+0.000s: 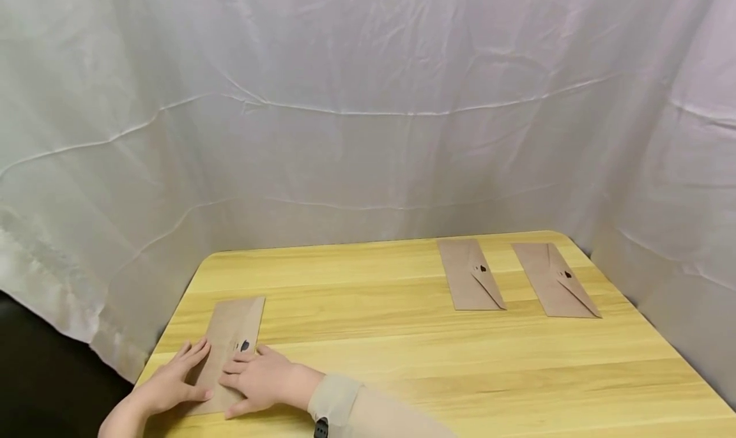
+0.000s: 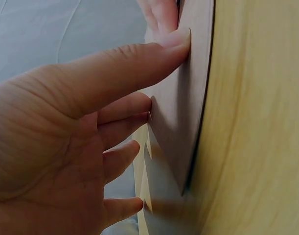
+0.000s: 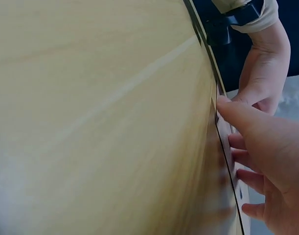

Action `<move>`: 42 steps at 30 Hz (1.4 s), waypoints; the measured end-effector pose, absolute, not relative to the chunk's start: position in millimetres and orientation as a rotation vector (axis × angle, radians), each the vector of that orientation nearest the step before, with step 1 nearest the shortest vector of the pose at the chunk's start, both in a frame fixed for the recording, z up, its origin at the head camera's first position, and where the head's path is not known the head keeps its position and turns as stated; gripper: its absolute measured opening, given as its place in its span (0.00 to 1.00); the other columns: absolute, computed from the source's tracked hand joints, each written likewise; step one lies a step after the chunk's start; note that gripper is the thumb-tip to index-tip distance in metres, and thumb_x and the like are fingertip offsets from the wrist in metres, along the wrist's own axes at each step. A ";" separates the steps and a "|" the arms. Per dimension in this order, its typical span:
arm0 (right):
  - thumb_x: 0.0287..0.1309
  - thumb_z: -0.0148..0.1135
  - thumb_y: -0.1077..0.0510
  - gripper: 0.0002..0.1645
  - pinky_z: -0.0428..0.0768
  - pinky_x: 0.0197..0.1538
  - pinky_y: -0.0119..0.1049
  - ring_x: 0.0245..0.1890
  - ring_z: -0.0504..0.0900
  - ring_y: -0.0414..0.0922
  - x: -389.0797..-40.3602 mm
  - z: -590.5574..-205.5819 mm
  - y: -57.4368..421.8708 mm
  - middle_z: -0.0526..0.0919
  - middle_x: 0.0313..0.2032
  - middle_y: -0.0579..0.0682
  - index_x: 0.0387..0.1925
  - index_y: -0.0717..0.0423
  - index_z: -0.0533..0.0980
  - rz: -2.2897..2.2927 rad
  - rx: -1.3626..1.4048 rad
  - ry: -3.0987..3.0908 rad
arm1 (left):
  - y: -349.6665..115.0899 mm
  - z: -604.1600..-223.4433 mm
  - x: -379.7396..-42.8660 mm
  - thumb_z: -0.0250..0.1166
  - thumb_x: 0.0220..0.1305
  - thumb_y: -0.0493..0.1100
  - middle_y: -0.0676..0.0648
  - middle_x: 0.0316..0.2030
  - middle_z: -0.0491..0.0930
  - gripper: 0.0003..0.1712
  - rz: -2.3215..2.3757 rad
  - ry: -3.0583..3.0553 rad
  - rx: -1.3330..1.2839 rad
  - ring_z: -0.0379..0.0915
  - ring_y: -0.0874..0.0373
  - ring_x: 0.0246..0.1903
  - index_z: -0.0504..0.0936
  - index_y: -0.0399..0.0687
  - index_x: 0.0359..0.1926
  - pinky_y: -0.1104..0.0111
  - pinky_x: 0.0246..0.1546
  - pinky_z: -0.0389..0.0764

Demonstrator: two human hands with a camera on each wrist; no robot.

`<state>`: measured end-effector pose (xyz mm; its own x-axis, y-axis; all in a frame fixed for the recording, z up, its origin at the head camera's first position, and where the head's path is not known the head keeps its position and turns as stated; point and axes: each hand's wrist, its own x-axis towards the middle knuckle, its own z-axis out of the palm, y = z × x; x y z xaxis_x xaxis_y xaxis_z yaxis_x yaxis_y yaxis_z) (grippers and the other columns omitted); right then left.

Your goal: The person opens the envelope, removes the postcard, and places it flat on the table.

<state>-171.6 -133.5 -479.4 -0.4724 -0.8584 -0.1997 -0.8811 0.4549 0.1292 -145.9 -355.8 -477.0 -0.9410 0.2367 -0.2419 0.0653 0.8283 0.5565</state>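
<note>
A brown paper envelope (image 1: 232, 320) with a small dark print lies flat at the table's left front. My left hand (image 1: 167, 384) rests on its left side, fingers spread and thumb across the paper. On its right side, just below the print, my right hand (image 1: 261, 377) presses with fingers laid on the paper. In the left wrist view, the left thumb (image 2: 134, 68) touches the face of the envelope (image 2: 195, 73) near an edge. The right wrist view shows the right hand (image 3: 281, 156) at the envelope's edge, with the left hand (image 3: 266, 63) beyond it.
Two more brown envelopes, one (image 1: 460, 275) and another (image 1: 540, 278) further right, lie at the back right of the wooden table (image 1: 368, 323). A pale curtain (image 1: 368, 157) hangs behind and along the sides. A dark surface (image 1: 46, 374) shows at the lower left.
</note>
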 end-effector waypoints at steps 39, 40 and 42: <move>0.66 0.44 0.29 0.33 0.56 0.75 0.49 0.77 0.47 0.38 -154.9 -464.3 -82.2 0.55 0.75 0.36 0.69 0.28 0.63 0.320 -1.520 2.783 | -351.5 -473.2 -147.8 0.74 0.50 0.52 0.24 0.72 0.44 0.58 0.842 2.645 0.181 0.31 0.19 0.68 0.53 0.25 0.71 0.22 0.55 0.40; 0.65 0.44 0.29 0.33 0.55 0.75 0.50 0.77 0.48 0.38 -152.9 -464.6 -79.8 0.56 0.75 0.37 0.69 0.29 0.64 0.318 -1.500 2.788 | -351.3 -473.5 -148.1 0.75 0.50 0.52 0.24 0.72 0.44 0.58 0.844 2.643 0.180 0.31 0.19 0.68 0.53 0.25 0.71 0.22 0.56 0.39; 0.65 0.46 0.28 0.33 0.54 0.75 0.52 0.77 0.49 0.39 -149.3 -465.7 -75.9 0.58 0.74 0.38 0.68 0.29 0.65 0.316 -1.458 2.796 | -351.0 -473.9 -148.5 0.75 0.50 0.52 0.24 0.72 0.43 0.58 0.850 2.636 0.178 0.30 0.20 0.68 0.53 0.26 0.71 0.22 0.56 0.39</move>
<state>-149.3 -75.9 -465.7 -0.5762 -0.8145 -0.0677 -0.8091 0.5567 0.1882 -148.5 -351.0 -473.9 -0.9259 0.2271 -0.3018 0.0081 0.8107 0.5855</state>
